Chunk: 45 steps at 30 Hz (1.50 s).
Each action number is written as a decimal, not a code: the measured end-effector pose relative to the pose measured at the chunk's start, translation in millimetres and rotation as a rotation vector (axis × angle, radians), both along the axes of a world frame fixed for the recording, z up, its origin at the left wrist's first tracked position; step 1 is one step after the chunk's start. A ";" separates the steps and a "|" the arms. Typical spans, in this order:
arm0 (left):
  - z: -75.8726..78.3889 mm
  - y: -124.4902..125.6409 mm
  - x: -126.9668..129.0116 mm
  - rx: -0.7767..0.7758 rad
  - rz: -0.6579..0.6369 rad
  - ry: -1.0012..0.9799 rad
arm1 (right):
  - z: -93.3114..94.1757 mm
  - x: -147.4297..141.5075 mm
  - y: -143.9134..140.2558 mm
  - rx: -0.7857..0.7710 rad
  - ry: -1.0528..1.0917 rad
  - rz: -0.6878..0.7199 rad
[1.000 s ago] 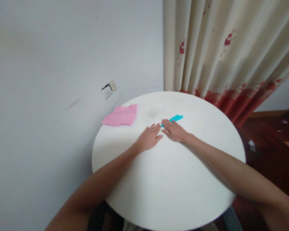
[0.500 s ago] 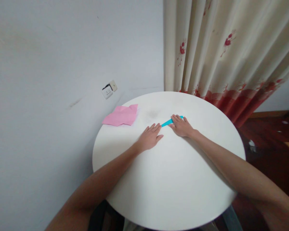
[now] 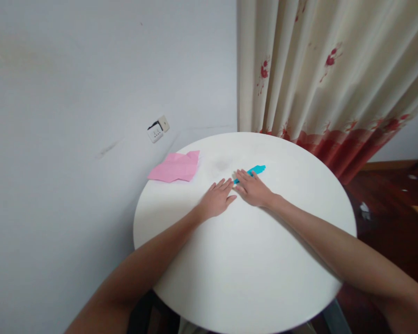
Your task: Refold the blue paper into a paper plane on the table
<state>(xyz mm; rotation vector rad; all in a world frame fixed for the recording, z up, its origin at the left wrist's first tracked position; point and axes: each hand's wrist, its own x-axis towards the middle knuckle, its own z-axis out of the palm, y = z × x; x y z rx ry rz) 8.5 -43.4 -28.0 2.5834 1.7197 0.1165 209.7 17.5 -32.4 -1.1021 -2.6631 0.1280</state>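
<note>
Landmark: round white table (image 3: 244, 260), smooth matte top, faint grey smudge near its far middle.
Blue strip (image 3: 254, 170): narrow folded turquoise paper, flat on the table's far middle; long axis runs from near-left to far-right.
Right hand (image 3: 251, 189): flat, palm down, fingers spread over the strip's near-left end; the far-right end shows past the fingertips. Pressing, not gripping.
Left hand (image 3: 216, 199): flat, palm down on bare tabletop just left of the strip's near end; fingertips almost touch the right hand. Holds nothing.
Nearer hand: right, already on the strip.
Pink paper (image 3: 175, 168): creased sheet, irregular outline, at the table's far-left edge, well apart from both hands.
Beyond the table: pale wall with 1 socket (image 3: 157, 130); cream curtain (image 3: 320, 74), red flowers.
</note>
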 end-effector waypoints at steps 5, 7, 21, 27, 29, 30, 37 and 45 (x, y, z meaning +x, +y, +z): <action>-2.4 1.4 0.1 -0.002 0.006 -0.009 | -3.9 -6.2 -5.7 -0.084 -0.063 0.067; -2.9 1.7 -0.6 -0.004 0.002 -0.006 | -4.0 -5.2 -4.4 -0.091 -0.074 0.059; 0.7 -0.9 -2.6 0.000 -0.008 0.018 | -6.8 32.4 34.5 -0.185 -0.092 -0.371; 0.4 -0.8 -4.2 -0.013 -0.005 0.010 | -10.5 38.6 40.6 -0.162 -0.011 -0.586; 1.1 -1.3 -4.3 -0.012 -0.002 0.009 | -6.9 34.0 35.9 -0.081 0.043 -0.642; 1.5 -1.7 -4.2 -0.008 -0.003 0.007 | -4.7 30.0 32.4 -0.019 0.076 -0.637; 3.5 -1.6 -1.7 -0.005 0.000 0.009 | -1.7 -5.3 4.4 0.048 0.025 -0.077; 4.0 -0.8 0.9 0.009 0.007 0.013 | -1.5 -5.8 2.1 -0.082 -0.085 0.090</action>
